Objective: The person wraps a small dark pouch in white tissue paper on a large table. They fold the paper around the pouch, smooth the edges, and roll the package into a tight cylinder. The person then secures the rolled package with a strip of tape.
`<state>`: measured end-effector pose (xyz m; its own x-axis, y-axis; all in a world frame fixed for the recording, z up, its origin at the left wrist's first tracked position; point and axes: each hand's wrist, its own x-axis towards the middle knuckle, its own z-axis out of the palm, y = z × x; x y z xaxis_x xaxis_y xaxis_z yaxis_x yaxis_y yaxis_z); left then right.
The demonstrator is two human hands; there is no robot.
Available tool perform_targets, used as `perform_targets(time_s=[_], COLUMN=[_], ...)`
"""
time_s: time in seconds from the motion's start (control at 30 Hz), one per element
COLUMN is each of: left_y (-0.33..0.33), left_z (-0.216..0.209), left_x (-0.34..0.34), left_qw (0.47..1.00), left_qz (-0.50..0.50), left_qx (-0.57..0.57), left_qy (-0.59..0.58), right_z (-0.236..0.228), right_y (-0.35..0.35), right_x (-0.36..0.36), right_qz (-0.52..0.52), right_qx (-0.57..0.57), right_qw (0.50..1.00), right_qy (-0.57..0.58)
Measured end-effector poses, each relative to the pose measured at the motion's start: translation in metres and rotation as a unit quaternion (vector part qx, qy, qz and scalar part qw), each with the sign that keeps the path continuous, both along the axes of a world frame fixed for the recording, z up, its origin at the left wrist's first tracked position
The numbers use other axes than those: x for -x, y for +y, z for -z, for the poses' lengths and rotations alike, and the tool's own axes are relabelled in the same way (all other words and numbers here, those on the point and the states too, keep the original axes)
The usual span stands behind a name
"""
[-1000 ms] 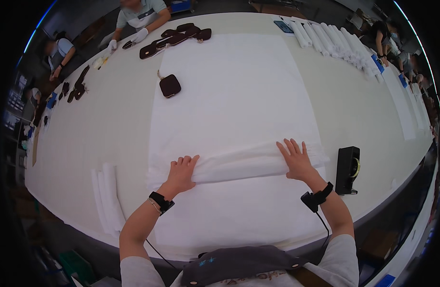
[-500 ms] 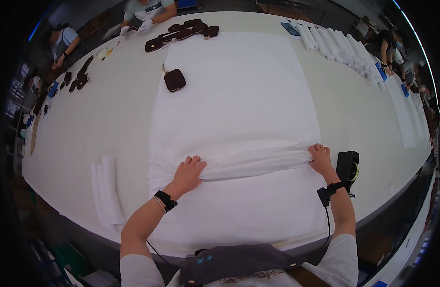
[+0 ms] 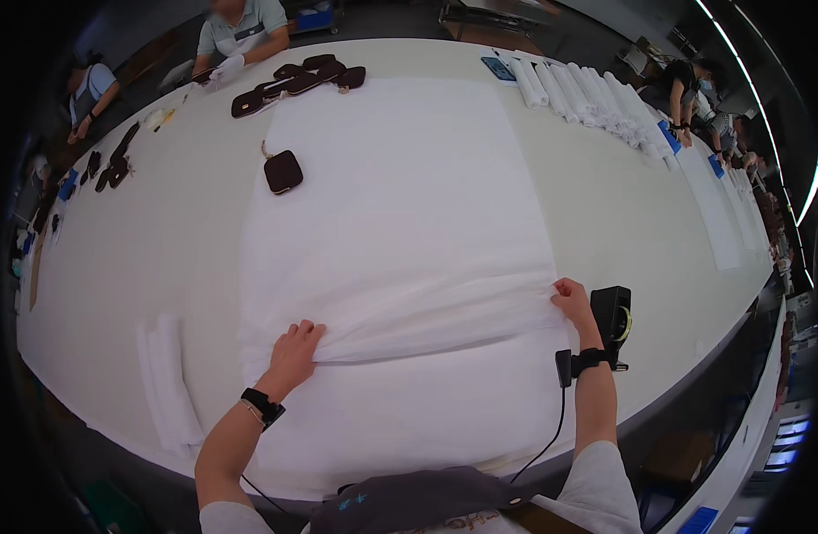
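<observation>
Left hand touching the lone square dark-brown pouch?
Apart. The head view shows the square dark-brown pouch well beyond the left hand, with a stretch of white fabric visible between them.

Table point(image 3: 614, 214) lit bright, soft, fairly even; dim beyond it. Strip light point(image 3: 812, 189) at right flares white. White cloth point(image 3: 400, 160) low contrast against the tabletop, thin soft shadow along the fold's near edge. Strong fisheye bend, corners vignetted to black. Co-workers point(image 3: 685, 89) at far right small, soft, detail lost.
</observation>
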<state>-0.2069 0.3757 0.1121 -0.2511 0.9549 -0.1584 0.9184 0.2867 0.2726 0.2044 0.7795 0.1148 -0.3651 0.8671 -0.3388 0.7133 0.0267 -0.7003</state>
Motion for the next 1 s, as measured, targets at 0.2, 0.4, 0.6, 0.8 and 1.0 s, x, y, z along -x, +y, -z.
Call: perform_targets(time_s=[0.2,0.4,0.6,0.8,1.0], left_y=[-0.003,-0.003,-0.004,-0.004,0.000], left_z=[0.005,0.004,0.010,0.003,0.011], left_x=[0.004,0.002,0.002,0.000,-0.001], left_qw=[1.000,1.000,1.000,0.999,0.998], left_qz=[0.001,0.008,-0.004,0.010,0.004], left_qx=[-0.009,-0.008,0.009,0.001,-0.024], left_qy=[0.006,0.007,0.009,0.047,0.058], right_z=[0.000,0.011,-0.017,-0.021,0.003], right_y=[0.012,0.002,0.019,-0.030,0.028], right_x=[-0.008,0.042,0.035,0.131,0.011], right_qz=[0.107,-0.191,-0.175,-0.417,-0.297], right_qx=[-0.262,-0.369,-0.350,-0.294,-0.298], right_qw=[0.958,0.896,0.918,0.853,0.869], right_qy=[0.041,-0.156,-0.060,-0.108,-0.259])
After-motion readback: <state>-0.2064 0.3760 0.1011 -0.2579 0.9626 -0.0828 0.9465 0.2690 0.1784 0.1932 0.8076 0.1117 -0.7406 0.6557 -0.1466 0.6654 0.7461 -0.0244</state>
